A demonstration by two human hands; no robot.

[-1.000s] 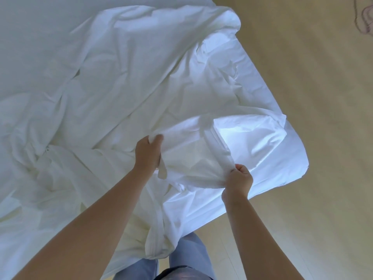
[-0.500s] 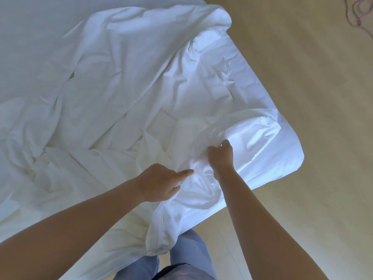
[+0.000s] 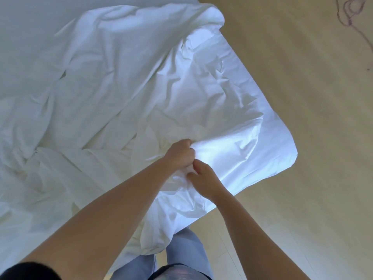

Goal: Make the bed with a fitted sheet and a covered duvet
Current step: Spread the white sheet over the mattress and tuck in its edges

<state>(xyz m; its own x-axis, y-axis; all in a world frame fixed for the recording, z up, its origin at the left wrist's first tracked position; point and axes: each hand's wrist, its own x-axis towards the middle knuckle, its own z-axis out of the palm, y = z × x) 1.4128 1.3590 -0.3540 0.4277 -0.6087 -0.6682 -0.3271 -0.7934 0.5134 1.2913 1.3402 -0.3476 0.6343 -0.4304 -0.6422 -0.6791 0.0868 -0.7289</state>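
My left hand (image 3: 179,155) and right hand (image 3: 203,178) sit close together, almost touching, at the near edge of the bed (image 3: 30,37). The fingers of both are curled tight, pinching a bunched fold of the white duvet cover (image 3: 141,87). The cover lies rumpled across the bed, with one flat corner reaching over the wooden floor (image 3: 302,118) on my right.

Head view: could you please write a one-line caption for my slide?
Left hand and right hand pinch one fold of crumpled white bedding, close together.
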